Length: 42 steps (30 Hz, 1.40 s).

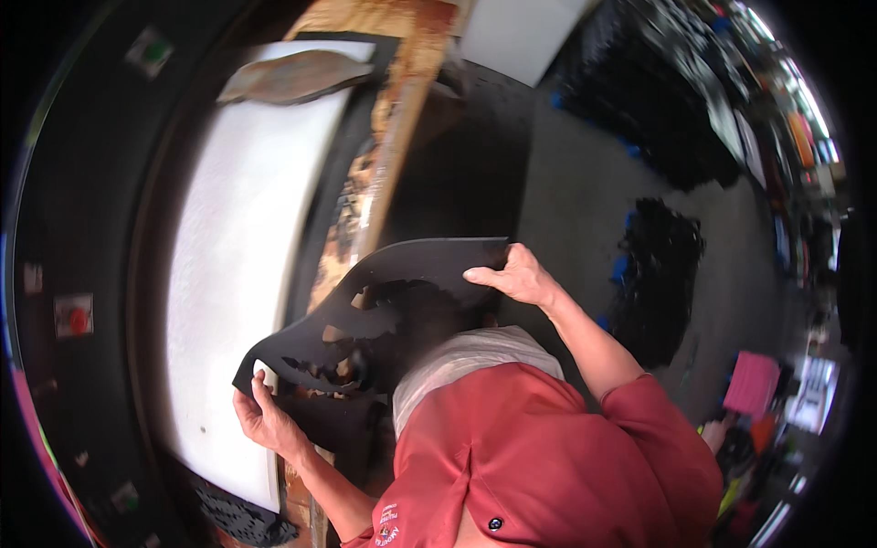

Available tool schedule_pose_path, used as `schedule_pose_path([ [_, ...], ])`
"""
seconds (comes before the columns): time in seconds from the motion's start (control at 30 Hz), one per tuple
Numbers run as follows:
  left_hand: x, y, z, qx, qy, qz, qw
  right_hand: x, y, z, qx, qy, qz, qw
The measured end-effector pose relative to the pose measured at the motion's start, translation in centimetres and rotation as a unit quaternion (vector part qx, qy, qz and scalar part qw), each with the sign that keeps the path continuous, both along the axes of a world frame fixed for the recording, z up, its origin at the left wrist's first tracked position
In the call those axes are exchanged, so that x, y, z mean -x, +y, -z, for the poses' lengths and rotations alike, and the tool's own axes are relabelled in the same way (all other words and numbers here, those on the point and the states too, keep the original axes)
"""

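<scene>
Stretched between my two hands is a thin, flexible black sheet (388, 265) with irregular holes in it; the wooden surface shows through them. My left hand (265, 422) pinches its near left corner between thumb and fingers, close to the edge of a long white board (237, 210). At the far right corner my right hand (519, 276) grips the sheet, thumb on top and fingers behind. The sheet sags and bends in front of my body. A flat brownish-grey piece with curved edges (297, 78) rests across the far end of the white board.
On the left stands a dark machine panel with a red button (79, 320) and a green button (157, 50). A worn wooden bench edge (393, 155) runs alongside the board. Black piles (658, 274) lie on the floor to the right, near a pink block (751, 384).
</scene>
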<state>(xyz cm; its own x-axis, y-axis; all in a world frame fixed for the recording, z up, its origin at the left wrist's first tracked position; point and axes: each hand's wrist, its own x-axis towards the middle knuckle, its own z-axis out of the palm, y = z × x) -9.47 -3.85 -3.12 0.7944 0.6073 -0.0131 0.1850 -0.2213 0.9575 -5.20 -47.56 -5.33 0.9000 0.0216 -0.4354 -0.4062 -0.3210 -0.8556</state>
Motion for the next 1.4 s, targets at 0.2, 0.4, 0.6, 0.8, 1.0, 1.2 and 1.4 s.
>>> schedule_pose_path([
  [0.2,-0.4,-9.5,-0.6,-0.012,-0.004,0.192,0.981,9.2,-6.3,2.8,0.049,0.055,0.043,0.996],
  [0.4,2.3,-21.7,1.6,-0.052,-0.011,0.361,0.931,21.3,-12.3,5.4,0.095,0.051,0.105,0.989],
  [0.6,3.1,-32.1,0.9,-0.086,-0.055,0.462,0.881,31.0,-19.3,3.5,0.09,0.078,0.221,0.968],
  [0.8,1.2,-43.0,-0.6,-0.038,-0.064,0.537,0.84,37.1,-24.2,1.9,0.178,0.074,0.352,0.916],
  [1.0,-1.3,-54.2,0.8,-0.001,-0.036,0.599,0.8,39.7,-32.3,1.1,0.27,0.017,0.442,0.855],
  [1.2,-5.9,-66.2,4.6,-0.012,0.023,0.625,0.781,37.1,-42.5,2.0,0.248,0.113,0.524,0.807],
  [1.4,-12.0,-83.1,3.6,-0.063,0.002,0.684,0.727,34.6,-56.7,1.7,0.174,0.095,0.664,0.721],
])
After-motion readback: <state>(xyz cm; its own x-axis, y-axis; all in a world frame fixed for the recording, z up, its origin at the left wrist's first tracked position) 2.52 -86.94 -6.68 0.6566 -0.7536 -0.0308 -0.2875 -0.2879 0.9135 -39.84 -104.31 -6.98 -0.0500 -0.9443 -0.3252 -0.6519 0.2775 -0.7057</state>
